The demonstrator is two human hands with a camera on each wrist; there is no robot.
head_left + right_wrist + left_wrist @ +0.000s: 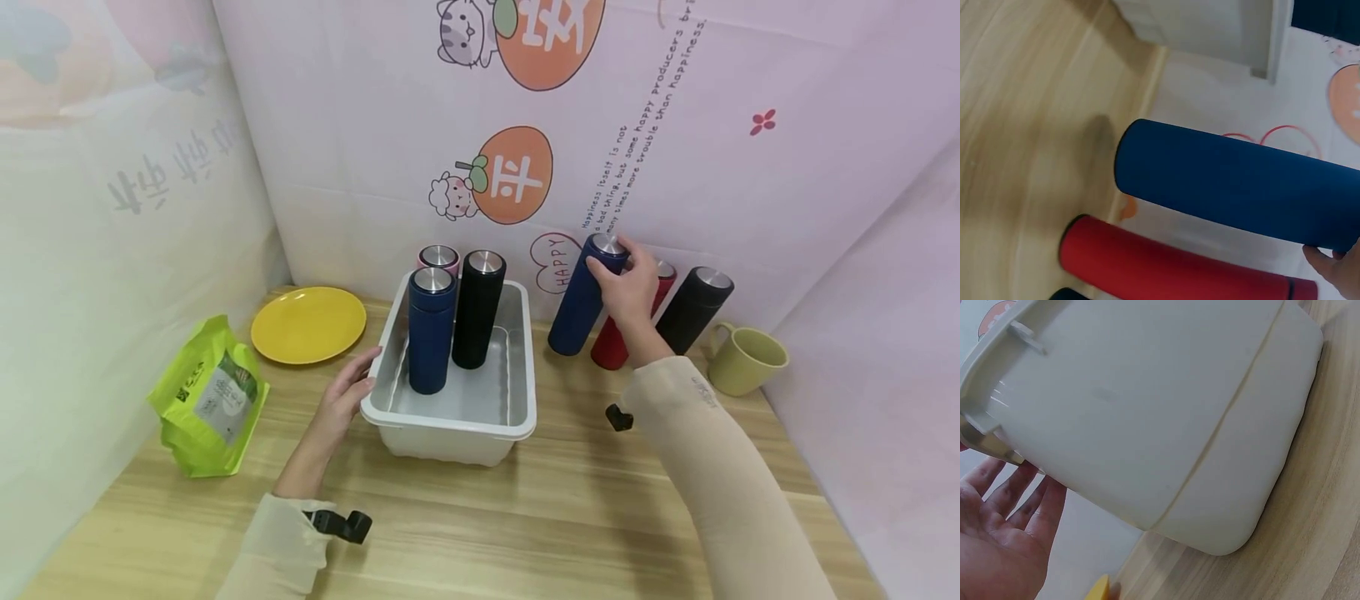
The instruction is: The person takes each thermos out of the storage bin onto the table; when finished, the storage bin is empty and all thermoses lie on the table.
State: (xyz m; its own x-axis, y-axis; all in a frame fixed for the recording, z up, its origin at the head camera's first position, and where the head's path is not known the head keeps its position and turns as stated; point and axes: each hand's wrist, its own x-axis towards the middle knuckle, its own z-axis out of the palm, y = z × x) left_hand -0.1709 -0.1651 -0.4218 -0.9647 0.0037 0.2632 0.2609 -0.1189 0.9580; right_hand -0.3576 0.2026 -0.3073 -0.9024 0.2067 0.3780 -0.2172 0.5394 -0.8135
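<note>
A white plastic bin (517,417) stands mid-table holding a blue flask (431,333), a black flask (476,312) and a pink-rimmed flask (439,257) behind them. My left hand (347,398) rests with straight fingers (1019,497) against the bin's left wall (1147,425). My right hand (628,292) grips the top of another blue flask (581,300), tilted (1235,184) beside the bin. A red flask (611,346) and a second black flask (693,308) stand behind that hand; the red flask (1166,265) shows below the blue one.
A yellow plate (308,324) lies at the back left. A green bag (210,400) sits near the left wall. A pale green mug (742,358) stands at the right. Printed backdrop walls close in the wooden table (525,517) on three sides.
</note>
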